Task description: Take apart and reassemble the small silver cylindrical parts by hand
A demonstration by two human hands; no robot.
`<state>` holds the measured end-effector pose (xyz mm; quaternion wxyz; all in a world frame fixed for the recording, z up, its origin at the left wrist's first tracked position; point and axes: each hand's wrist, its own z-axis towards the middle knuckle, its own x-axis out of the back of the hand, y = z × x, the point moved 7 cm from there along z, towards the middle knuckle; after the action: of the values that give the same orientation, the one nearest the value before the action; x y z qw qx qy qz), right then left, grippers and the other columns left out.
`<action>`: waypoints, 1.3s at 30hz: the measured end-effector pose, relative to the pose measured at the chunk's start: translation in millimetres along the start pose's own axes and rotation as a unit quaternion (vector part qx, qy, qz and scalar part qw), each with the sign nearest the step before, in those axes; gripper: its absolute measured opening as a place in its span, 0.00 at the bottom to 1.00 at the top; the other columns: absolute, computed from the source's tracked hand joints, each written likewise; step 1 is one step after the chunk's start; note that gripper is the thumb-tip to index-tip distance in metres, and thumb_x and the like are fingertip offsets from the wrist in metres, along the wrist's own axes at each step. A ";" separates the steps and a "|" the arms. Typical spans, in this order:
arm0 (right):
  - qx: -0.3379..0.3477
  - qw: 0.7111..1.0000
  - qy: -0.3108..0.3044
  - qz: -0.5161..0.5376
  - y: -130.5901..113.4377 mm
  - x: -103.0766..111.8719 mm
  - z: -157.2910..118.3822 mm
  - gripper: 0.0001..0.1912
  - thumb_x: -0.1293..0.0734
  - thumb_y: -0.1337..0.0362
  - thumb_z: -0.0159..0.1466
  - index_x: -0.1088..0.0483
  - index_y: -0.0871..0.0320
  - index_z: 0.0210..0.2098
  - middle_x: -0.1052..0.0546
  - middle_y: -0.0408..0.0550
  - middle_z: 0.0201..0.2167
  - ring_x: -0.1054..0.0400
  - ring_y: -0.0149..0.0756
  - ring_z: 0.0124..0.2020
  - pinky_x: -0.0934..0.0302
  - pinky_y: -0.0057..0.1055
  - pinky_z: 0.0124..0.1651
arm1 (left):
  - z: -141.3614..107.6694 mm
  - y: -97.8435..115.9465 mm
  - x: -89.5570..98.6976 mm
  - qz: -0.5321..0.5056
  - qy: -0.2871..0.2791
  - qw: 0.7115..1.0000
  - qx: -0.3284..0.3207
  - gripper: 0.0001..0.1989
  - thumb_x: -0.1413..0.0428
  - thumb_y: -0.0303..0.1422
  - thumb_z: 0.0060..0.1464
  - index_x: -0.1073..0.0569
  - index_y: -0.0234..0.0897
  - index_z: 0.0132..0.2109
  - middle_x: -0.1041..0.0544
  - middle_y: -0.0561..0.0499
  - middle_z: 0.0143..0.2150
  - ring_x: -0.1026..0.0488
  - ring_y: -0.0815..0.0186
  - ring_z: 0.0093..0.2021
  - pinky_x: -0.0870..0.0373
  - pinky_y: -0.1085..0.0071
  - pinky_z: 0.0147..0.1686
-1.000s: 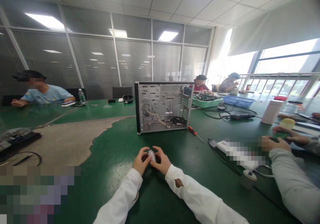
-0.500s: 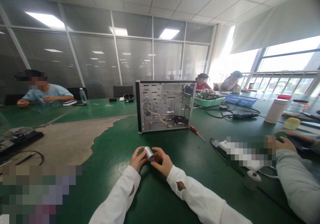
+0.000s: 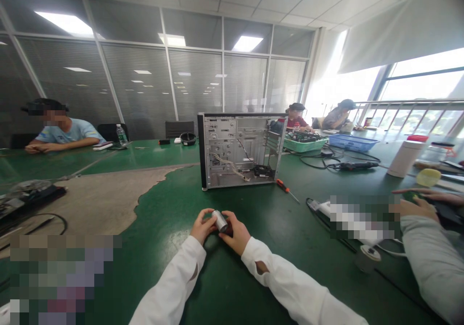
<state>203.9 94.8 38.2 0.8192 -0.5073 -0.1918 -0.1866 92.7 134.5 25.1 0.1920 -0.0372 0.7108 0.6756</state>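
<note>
A small silver metal cylinder (image 3: 220,221) is held above the green table between both hands. My left hand (image 3: 202,226) grips its left side, thumb and fingers closed on it. My right hand (image 3: 235,233) has its fingertips closed on the right side. The cylinder tilts, its upper end leaning left. Beyond the hands stands an open computer case (image 3: 241,153) with its side panel off; cables and a black fan-like part lie inside. A screwdriver (image 3: 288,191) with an orange and black handle rests by the case's right corner.
A power strip (image 3: 326,209), partly blurred out, and a co-worker's hands (image 3: 416,209) are at the right. Behind them stands a white tumbler (image 3: 404,158). A green basket (image 3: 306,143) and a blue basket (image 3: 351,142) sit farther back. Bare board (image 3: 101,201) shows at left.
The cylinder has shifted slightly right and turned a little between my fingers. Both hands keep their grip. At the right, the co-worker's fingers have stretched out.
</note>
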 end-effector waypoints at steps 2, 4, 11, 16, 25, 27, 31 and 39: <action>0.000 1.000 0.009 0.002 0.1 1.7 0.3 0.28 0.36 0.69 0.47 0.47 0.54 0.46 0.32 0.42 0.29 0.37 0.30 0.27 0.41 0.28 0.31 | 0.8 -1.6 0.8 0.011 0.011 1.000 -0.005 0.20 0.40 0.38 0.34 0.37 0.36 0.35 0.30 0.55 0.22 0.30 0.70 0.24 0.33 0.74 0.26; 0.009 1.000 0.016 0.004 -2.7 4.0 0.4 0.25 0.36 0.68 0.48 0.45 0.54 0.44 0.33 0.41 0.28 0.37 0.30 0.27 0.42 0.28 0.31 | 2.6 -4.2 2.0 0.015 0.014 1.000 -0.005 0.20 0.41 0.38 0.35 0.38 0.36 0.35 0.30 0.55 0.22 0.30 0.70 0.24 0.33 0.74 0.25; -0.016 0.998 0.047 0.046 -0.6 12.3 0.3 0.18 0.37 0.64 0.51 0.43 0.55 0.42 0.32 0.41 0.27 0.39 0.28 0.24 0.43 0.26 0.28 | 6.0 -8.2 4.2 -0.017 -0.021 1.000 0.013 0.21 0.41 0.35 0.36 0.36 0.34 0.39 0.28 0.51 0.27 0.29 0.66 0.31 0.33 0.73 0.28; -0.060 0.979 0.073 0.180 17.1 10.1 3.2 0.16 0.37 0.61 0.51 0.42 0.56 0.39 0.30 0.43 0.30 0.36 0.30 0.28 0.41 0.28 0.31 | 6.9 -11.0 5.1 -0.001 -0.046 0.999 0.025 0.24 0.40 0.33 0.35 0.37 0.35 0.42 0.28 0.49 0.31 0.29 0.63 0.36 0.34 0.72 0.30; -0.218 0.819 0.081 0.525 42.0 -6.0 5.5 0.16 0.33 0.58 0.48 0.41 0.59 0.31 0.29 0.44 0.20 0.35 0.28 0.20 0.42 0.25 0.23 | 3.2 -4.2 -9.1 0.167 -0.117 0.972 -0.120 0.28 0.43 0.30 0.39 0.44 0.37 0.49 0.32 0.47 0.39 0.33 0.63 0.40 0.35 0.67 0.38; -0.252 0.776 0.076 0.573 42.9 -9.2 3.8 0.15 0.33 0.59 0.49 0.39 0.60 0.31 0.28 0.45 0.20 0.34 0.28 0.20 0.41 0.24 0.23 | 0.5 -4.0 -12.4 0.199 -0.121 0.963 -0.133 0.30 0.44 0.30 0.40 0.47 0.39 0.52 0.35 0.45 0.43 0.34 0.63 0.42 0.34 0.68 0.35; -0.319 0.697 0.035 0.641 45.3 -19.4 0.1 0.12 0.37 0.59 0.53 0.36 0.64 0.29 0.28 0.46 0.20 0.34 0.26 0.20 0.40 0.23 0.24 | -3.7 -2.1 -16.0 0.234 -0.104 0.953 -0.160 0.33 0.44 0.29 0.40 0.50 0.39 0.53 0.40 0.41 0.49 0.36 0.60 0.45 0.33 0.72 0.29; -0.370 0.629 0.003 0.683 44.0 -27.7 -4.1 0.15 0.40 0.57 0.56 0.35 0.66 0.29 0.29 0.47 0.19 0.35 0.27 0.19 0.39 0.24 0.24 | -5.6 5.8 -16.0 0.289 -0.053 0.933 -0.208 0.24 0.46 0.30 0.42 0.42 0.37 0.48 0.37 0.43 0.46 0.36 0.60 0.45 0.33 0.72 0.28</action>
<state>202.7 112.5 -10.8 0.4557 -0.7530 0.2971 0.3702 104.4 126.3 35.9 0.0134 0.1666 0.5229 0.8359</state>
